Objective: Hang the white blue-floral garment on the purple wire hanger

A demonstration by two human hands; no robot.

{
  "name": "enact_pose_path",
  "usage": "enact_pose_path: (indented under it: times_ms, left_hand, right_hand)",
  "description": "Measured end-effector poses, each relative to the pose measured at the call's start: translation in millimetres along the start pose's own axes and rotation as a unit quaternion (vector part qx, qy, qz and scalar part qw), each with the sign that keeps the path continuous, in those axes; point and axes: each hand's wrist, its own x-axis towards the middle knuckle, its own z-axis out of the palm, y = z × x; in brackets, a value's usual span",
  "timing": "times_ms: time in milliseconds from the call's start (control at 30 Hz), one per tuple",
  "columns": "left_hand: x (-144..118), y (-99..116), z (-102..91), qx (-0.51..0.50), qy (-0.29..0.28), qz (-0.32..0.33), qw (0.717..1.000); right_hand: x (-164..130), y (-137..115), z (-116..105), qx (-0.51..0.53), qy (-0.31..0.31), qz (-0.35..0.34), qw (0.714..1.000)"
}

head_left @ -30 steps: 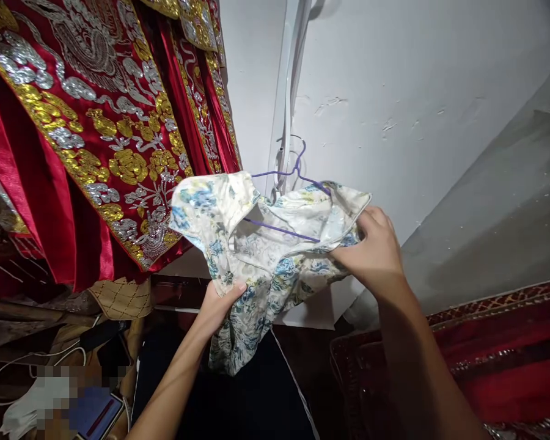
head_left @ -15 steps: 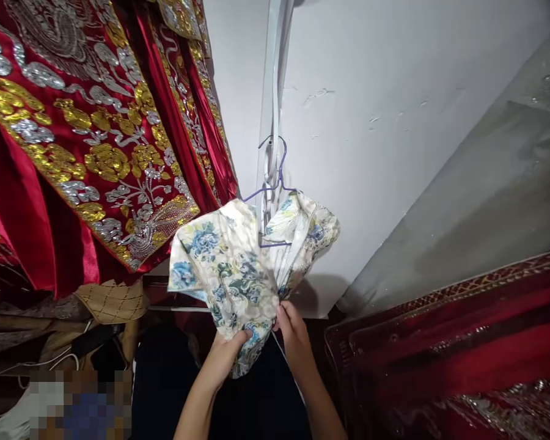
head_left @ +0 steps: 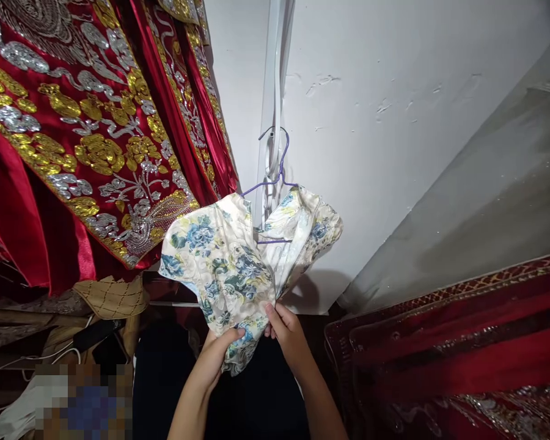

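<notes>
A cream garment printed with blue and green flowers [head_left: 229,263] hung from a purple wire hanger [head_left: 275,177], bunched and gathered downward toward the person's two hands, which met at its lower end. The left hand [head_left: 220,354] was closed around the bottom of the fabric, thumb pressed over the print and fingers wrapped behind it. The right hand [head_left: 286,333], touching the left and just beside it, pinched the same bunched cloth between thumb and fingers, curled tight rather than spread. Directly above both hands, the hanger's hook caught on a white strip [head_left: 275,91] that ran up a pale wall [head_left: 385,110]; the hanger's lower bar showed between the two shoulders of the garment. Up and to the left of the left hand hung heavy red robes embroidered with gold and silver flowers [head_left: 87,134], their hem near the floral garment's left shoulder. Below those robes, left of the left forearm, lay a tan quilted cloth [head_left: 112,296], white cables and a blurred patch. To the right of the right hand stretched dark red fabric with a patterned border [head_left: 453,342], and above that a grey sloping sheet [head_left: 495,201]. Under both forearms lay dark cloth [head_left: 165,379].
</notes>
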Motion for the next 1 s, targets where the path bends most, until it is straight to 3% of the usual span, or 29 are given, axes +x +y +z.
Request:
enact_pose_path:
  times_ms: [133,200,300,400,433,500,567,633,733,800,933,1000]
  left_hand:
    - [4,-1,2.1,-0.008,0.019,0.01,1.0]
    - [10,-2,-0.5,0.004,0.059,0.046,0.997]
    - [19,-7,-9.2,0.066,0.147,0.167,0.973]
    - [19,-13,-13.1,0.153,0.23,0.323,0.905]
    - [17,-15,-11.2,0.187,0.224,0.359,0.887]
    - [10,-18,-2.4,0.262,0.125,0.373,0.881]
    - [6,-18,9.7,0.304,-0.01,0.337,0.891]
    - [7,-18,20.1,0.31,-0.08,0.303,0.897]
    - [12,-17,26.9,0.323,-0.087,0.291,0.896]
    - [16,-19,26.8,0.342,-0.096,0.292,0.888]
    - [19,-35,23.6,0.361,-0.094,0.281,0.884]
    - [22,-43,21.6,0.375,-0.097,0.275,0.88]
  right_hand:
    - [2,-4,-7,0.012,-0.004,0.003,1.0]
    - [2,-3,-9,0.023,0.0,0.007,1.0]
    - [-1,-1,-11,0.03,-0.01,0.008,0.999]
    - [-2,-2,-10,0.034,-0.03,0.009,0.999]
    - [-2,-3,-9,0.034,-0.036,0.011,0.999]
    - [-2,-6,-7,0.032,-0.047,0.014,0.998]
    - [-3,-7,-4,0.032,-0.061,0.012,0.998]
    - [-6,-8,-1,0.036,-0.079,0.011,0.996]
    - [-7,-11,0,0.028,-0.098,0.036,0.994]
    - [-2,-24,-3,0.021,-0.073,0.041,0.996]
    - [28,-94,-7,0.058,0.047,-0.041,0.996]
    - [47,-140,-4,0.08,0.057,-0.088,0.991]
